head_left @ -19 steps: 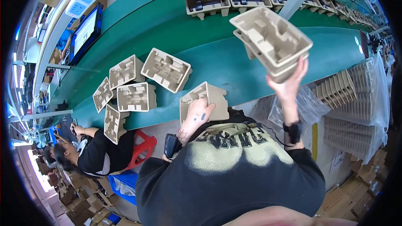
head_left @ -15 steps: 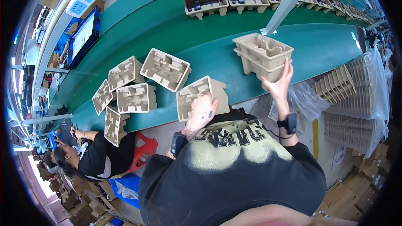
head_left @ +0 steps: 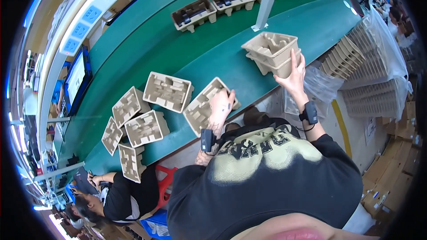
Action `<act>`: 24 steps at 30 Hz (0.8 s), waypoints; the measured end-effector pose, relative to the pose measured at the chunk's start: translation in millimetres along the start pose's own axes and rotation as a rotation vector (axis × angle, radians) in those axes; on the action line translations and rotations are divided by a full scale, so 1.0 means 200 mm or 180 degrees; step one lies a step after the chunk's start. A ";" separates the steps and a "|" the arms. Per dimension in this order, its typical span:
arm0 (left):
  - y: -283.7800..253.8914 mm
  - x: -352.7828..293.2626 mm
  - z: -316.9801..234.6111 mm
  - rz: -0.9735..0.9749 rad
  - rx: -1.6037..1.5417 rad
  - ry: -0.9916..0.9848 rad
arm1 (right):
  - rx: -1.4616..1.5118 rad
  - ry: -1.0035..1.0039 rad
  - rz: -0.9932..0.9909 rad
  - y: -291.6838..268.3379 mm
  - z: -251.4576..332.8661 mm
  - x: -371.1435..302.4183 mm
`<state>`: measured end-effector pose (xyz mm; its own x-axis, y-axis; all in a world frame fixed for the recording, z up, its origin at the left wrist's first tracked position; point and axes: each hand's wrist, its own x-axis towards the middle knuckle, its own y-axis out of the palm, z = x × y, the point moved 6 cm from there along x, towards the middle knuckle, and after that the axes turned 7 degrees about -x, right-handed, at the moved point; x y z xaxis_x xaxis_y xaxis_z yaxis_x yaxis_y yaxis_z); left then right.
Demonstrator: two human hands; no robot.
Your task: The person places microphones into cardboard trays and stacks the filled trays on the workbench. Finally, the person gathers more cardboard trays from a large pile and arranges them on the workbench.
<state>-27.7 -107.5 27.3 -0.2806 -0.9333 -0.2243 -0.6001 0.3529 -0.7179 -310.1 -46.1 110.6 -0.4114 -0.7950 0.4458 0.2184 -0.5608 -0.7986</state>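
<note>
A short stack of moulded pulp trays [head_left: 272, 53] is gripped by the right hand [head_left: 291, 73], the fingers spread up its near wall and the stack held at the near edge of the lower green conveyor belt [head_left: 222, 69]; whether its base rests on the belt cannot be told. A single pulp tray [head_left: 205, 105], tilted over the belt's near edge, is pressed under the left hand [head_left: 221, 105], fingers curled on its rim. Toward the belt's left end, five loose trays [head_left: 142, 120] are scattered, some touching. On the upper belt [head_left: 147, 40], filled trays [head_left: 194, 14] are lined toward the far right corner. Bagged tray stacks [head_left: 360, 66] are stored at the right; a seated co-worker [head_left: 120, 195] is seen below the left end.

Risk: the stack, held on one side only, may be tipped or split; the overhanging tray may be dropped off the edge.

Compared with 0.5 s earlier, the stack is held lower and closer to the belt, and the left-hand tray is drawn further over the near edge.
</note>
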 end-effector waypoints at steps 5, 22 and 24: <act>0.03 -0.12 0.05 0.0356 0.0548 -0.0137 | -0.0139 -0.0218 0.0083 -0.18 0.14 0.23; 0.14 0.62 -0.95 -0.0044 -0.2229 -0.0031 | 0.0221 -0.2543 0.1852 -0.01 -0.07 0.77; 0.19 0.64 -0.93 0.0101 -0.3108 -0.0195 | 0.0345 -0.2610 0.1924 -0.01 -0.08 0.78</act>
<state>-225.5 -201.4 93.4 -0.2846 -0.9144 -0.2878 -0.9568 0.2524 0.1441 -388.5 -165.1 175.9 0.5168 -0.8424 0.1526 0.2841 0.0006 -0.9588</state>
